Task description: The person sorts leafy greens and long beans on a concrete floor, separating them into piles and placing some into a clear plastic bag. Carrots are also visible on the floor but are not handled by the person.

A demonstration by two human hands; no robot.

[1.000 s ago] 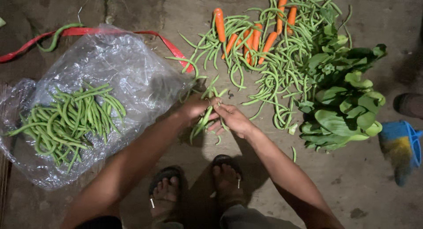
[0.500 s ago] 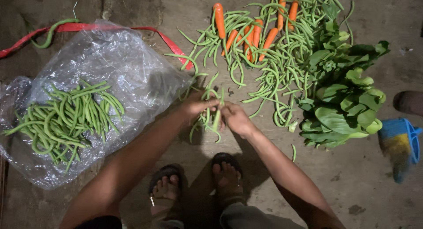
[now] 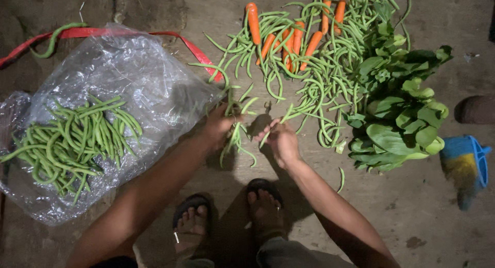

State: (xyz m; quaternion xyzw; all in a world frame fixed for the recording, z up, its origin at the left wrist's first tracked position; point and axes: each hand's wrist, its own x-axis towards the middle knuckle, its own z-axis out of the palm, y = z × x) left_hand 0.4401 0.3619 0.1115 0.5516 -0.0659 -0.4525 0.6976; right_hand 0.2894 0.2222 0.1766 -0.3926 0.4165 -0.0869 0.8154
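My left hand [image 3: 220, 124] grips a small bunch of green beans [image 3: 234, 139] that hangs down over the concrete floor. My right hand [image 3: 280, 139] pinches a single green bean [image 3: 276, 128] just to the right of that bunch. Behind both hands lies a loose heap of green beans [image 3: 319, 77] with several orange carrots [image 3: 289, 33] on it. At the left, a pile of sorted beans [image 3: 72, 141] rests on a clear plastic sheet [image 3: 134, 77].
Leafy greens [image 3: 399, 113] lie at the right of the bean heap. A red strap [image 3: 87, 32] runs behind the plastic sheet. A blue scoop-like object [image 3: 464, 162] sits at the far right. My sandalled feet [image 3: 227, 216] stand below the hands.
My hands have drawn slightly apart; the left keeps the bunch, and the right now picks up one bean from the heap's edge.
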